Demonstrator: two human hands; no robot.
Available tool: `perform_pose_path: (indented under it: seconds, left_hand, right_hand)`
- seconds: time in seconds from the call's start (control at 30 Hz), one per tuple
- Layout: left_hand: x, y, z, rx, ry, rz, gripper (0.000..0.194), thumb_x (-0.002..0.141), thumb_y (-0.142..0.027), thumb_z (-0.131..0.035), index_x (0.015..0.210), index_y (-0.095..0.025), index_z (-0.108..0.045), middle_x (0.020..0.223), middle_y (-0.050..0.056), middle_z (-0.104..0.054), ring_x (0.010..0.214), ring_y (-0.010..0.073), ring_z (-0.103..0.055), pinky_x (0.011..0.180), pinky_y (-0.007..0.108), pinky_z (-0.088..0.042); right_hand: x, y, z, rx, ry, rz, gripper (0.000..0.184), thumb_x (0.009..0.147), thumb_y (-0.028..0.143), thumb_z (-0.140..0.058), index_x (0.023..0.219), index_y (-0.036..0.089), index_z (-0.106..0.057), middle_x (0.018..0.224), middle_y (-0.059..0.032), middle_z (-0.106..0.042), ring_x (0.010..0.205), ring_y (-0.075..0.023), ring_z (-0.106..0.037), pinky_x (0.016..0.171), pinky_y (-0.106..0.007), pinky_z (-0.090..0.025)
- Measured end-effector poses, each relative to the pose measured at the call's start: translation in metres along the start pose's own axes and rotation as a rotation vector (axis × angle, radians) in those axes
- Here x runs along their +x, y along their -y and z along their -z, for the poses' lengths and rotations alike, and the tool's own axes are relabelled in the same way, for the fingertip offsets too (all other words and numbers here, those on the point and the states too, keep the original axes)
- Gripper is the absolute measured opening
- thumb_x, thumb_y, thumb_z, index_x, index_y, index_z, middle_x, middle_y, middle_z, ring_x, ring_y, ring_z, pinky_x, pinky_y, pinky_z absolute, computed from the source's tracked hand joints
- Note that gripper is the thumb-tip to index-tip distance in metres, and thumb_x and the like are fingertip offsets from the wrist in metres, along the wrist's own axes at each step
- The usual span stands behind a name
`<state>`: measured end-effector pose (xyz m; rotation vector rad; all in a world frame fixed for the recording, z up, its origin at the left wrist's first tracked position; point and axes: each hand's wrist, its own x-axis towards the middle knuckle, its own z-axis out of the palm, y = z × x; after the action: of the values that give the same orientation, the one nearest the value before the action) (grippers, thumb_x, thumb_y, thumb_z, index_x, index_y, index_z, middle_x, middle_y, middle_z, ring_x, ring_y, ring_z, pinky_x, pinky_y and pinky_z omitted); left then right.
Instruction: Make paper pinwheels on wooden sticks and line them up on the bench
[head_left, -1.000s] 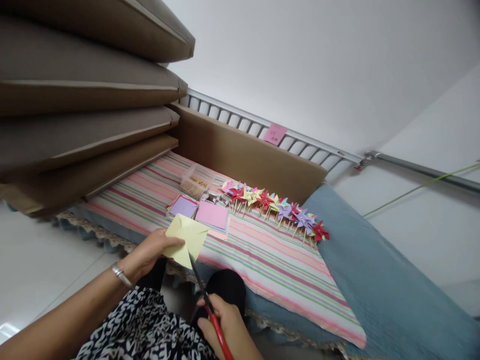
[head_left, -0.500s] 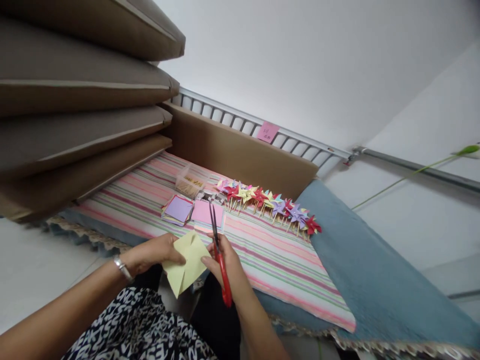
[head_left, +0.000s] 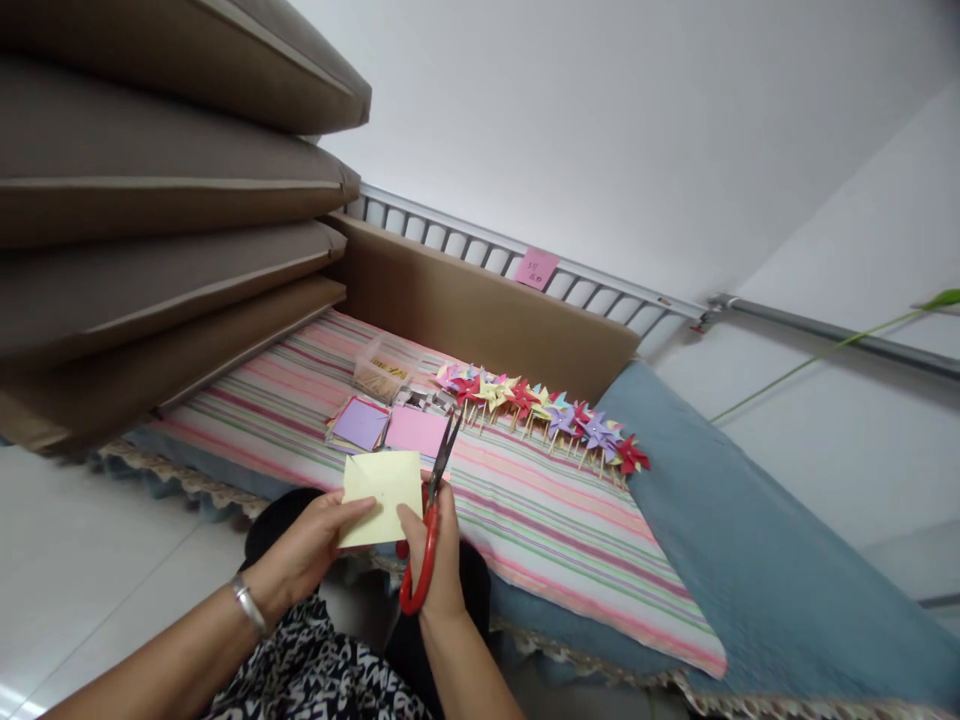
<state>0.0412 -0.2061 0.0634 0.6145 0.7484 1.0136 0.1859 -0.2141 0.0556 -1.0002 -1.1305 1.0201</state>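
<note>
My left hand (head_left: 311, 545) pinches the left edge of a pale yellow paper square (head_left: 381, 484), held above my lap. My right hand (head_left: 435, 550) grips red-handled scissors (head_left: 426, 535), blades pointing up and away, while its thumb also touches the paper's right edge. Just beyond, on the striped cloth (head_left: 525, 520), lie a stack of purple squares (head_left: 360, 422) and a stack of pink squares (head_left: 416, 431). A row of several small coloured paper pinwheels (head_left: 547, 412) on sticks lies further back.
A clear plastic box of sticks (head_left: 380, 370) sits behind the paper stacks. Brown cushions (head_left: 150, 220) are piled at the left, a cardboard panel (head_left: 480, 310) and metal rail (head_left: 525, 255) stand behind. A blue blanket (head_left: 750, 580) covers the right side. White floor lies at the left.
My right hand has lifted the scissors from below the paper up beside it, blades now pointing away. The yellow square was turned from a diamond angle to nearly straight.
</note>
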Motion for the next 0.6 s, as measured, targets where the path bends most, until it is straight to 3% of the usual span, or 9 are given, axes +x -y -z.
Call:
perform_pose_path:
  seconds: [0.13, 0.27, 0.4, 0.6]
  left_hand:
    - [0.001, -0.005, -0.004, 0.069, -0.102, -0.042, 0.035, 0.064, -0.026, -0.078, 0.093, -0.008, -0.071, 0.082, 0.013, -0.077, 0.068, 0.0217, -0.07, 0.067, 0.028, -0.054]
    - [0.003, -0.024, 0.009, 0.182, -0.214, -0.101, 0.039, 0.059, -0.025, -0.08, 0.091, -0.007, -0.07, 0.077, 0.013, -0.076, 0.065, 0.0224, -0.069, 0.06, 0.027, -0.053]
    - [0.003, -0.033, 0.019, 0.245, -0.244, -0.111, 0.037, 0.059, -0.025, -0.08, 0.088, -0.006, -0.069, 0.075, 0.013, -0.076, 0.063, 0.0212, -0.068, 0.059, 0.027, -0.052]
    - [0.003, -0.035, 0.018, 0.234, -0.187, -0.086, 0.038, 0.058, -0.025, -0.08, 0.09, -0.007, -0.07, 0.079, 0.012, -0.076, 0.065, 0.0216, -0.069, 0.061, 0.028, -0.053]
  right_hand:
    - [-0.008, 0.007, 0.0, -0.079, 0.091, -0.043, 0.043, 0.077, 0.026, -0.061, 0.118, 0.019, -0.049, 0.102, -0.0059, -0.066, 0.091, -0.0203, -0.064, 0.085, -0.032, -0.05]
    - [-0.026, 0.015, 0.019, -0.257, 0.206, -0.223, 0.045, 0.078, 0.042, -0.064, 0.115, 0.018, -0.054, 0.075, -0.0011, -0.062, 0.068, -0.017, -0.063, 0.065, -0.028, -0.051]
    - [-0.046, 0.018, 0.041, -0.424, 0.367, -0.411, 0.055, 0.076, 0.061, -0.06, 0.109, 0.017, -0.059, 0.064, 0.0002, -0.059, 0.046, -0.0111, -0.054, 0.046, -0.022, -0.043]
    - [-0.06, 0.028, 0.046, -0.606, 0.416, -0.343, 0.027, 0.079, 0.046, -0.063, 0.086, 0.02, -0.069, 0.054, 0.0035, -0.053, 0.045, -0.0093, -0.047, 0.049, -0.021, -0.039]
